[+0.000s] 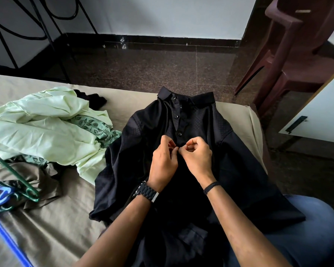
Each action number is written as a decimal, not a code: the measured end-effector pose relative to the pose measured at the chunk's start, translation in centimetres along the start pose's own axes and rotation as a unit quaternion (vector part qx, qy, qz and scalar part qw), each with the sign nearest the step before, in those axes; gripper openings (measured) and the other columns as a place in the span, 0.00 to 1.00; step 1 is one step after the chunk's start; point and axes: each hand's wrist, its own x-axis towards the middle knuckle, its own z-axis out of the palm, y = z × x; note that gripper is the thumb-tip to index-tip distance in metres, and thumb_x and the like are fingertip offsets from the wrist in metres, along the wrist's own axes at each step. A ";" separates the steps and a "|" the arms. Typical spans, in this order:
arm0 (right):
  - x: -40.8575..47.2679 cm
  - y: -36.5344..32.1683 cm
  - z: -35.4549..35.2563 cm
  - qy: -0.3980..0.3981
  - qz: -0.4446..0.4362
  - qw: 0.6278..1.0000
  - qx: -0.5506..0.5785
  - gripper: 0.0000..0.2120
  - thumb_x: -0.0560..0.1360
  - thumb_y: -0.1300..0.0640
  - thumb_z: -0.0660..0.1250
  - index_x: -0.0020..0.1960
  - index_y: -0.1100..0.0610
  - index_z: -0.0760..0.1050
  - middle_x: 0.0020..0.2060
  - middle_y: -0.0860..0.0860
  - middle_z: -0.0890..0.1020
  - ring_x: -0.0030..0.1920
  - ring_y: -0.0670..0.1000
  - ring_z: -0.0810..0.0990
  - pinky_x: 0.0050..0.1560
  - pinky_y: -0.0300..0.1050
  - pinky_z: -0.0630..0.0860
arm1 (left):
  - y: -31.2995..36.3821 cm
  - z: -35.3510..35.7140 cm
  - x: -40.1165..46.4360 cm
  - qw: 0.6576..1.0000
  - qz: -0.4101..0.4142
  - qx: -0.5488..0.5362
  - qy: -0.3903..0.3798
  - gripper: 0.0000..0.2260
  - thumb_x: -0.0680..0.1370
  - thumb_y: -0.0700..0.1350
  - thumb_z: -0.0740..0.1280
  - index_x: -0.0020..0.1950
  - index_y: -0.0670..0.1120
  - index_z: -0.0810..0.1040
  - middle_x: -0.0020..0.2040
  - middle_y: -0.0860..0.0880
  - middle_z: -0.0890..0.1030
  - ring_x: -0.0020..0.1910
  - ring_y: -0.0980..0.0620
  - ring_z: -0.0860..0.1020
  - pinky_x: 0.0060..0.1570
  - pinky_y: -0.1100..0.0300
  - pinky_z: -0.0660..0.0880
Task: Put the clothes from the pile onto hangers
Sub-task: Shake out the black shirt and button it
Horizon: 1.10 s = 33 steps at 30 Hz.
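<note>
A black button-up shirt (239,151) lies front up on the bed, collar pointing away from me. My left hand (163,162) and my right hand (197,158) meet at the button placket in the middle of the shirt, and both pinch the fabric there with thumb and fingertips. Three buttons above my hands look fastened. To the left lies the pile of clothes (41,128): a pale green garment, a green leaf-print piece and an olive one. Green hangers (17,182) and a blue hanger (2,220) lie at the left edge.
The bed has an olive-beige sheet (66,218). Beyond it is dark speckled floor, with a brown plastic chair (289,54) at the right, a white cabinet door (316,112) and a black metal frame (37,26) at the back left. My knee in jeans (307,237) is at the lower right.
</note>
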 end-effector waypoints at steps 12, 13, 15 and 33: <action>-1.1 1.1 -0.4 -0.013 -0.122 0.990 -0.064 0.05 0.71 0.63 0.73 0.46 0.58 0.79 0.34 0.43 0.79 0.38 0.35 0.79 0.39 0.25 0.73 | -1.1 0.0 0.9 0.987 -0.105 -0.116 -0.037 0.16 0.75 0.34 0.67 0.43 0.50 0.63 0.40 0.51 0.79 0.37 0.61 0.77 0.42 0.64 0.75; -1.1 1.1 -0.4 -0.013 -0.123 0.990 -0.067 0.04 0.71 0.63 0.73 0.45 0.58 0.79 0.34 0.44 0.80 0.37 0.35 0.79 0.39 0.25 0.73 | -1.2 0.0 0.9 0.983 -0.117 -0.139 -0.035 0.17 0.75 0.33 0.67 0.43 0.50 0.63 0.40 0.51 0.79 0.38 0.59 0.77 0.44 0.61 0.75; -1.1 1.2 -0.4 -0.016 -0.107 0.992 -0.060 0.03 0.71 0.62 0.73 0.44 0.57 0.80 0.34 0.44 0.81 0.37 0.36 0.80 0.39 0.25 0.73 | -1.5 0.0 1.0 0.967 -0.144 -0.206 -0.037 0.17 0.75 0.31 0.66 0.43 0.49 0.61 0.39 0.47 0.80 0.39 0.53 0.77 0.45 0.57 0.74; -1.3 2.3 0.1 0.021 -0.162 0.983 -0.084 0.03 0.72 0.64 0.72 0.43 0.58 0.81 0.38 0.50 0.82 0.37 0.44 0.80 0.40 0.33 0.75 | -0.5 0.2 0.3 0.854 -0.301 -0.424 -0.014 0.15 0.74 0.35 0.71 0.44 0.45 0.64 0.34 0.47 0.81 0.37 0.51 0.81 0.41 0.60 0.77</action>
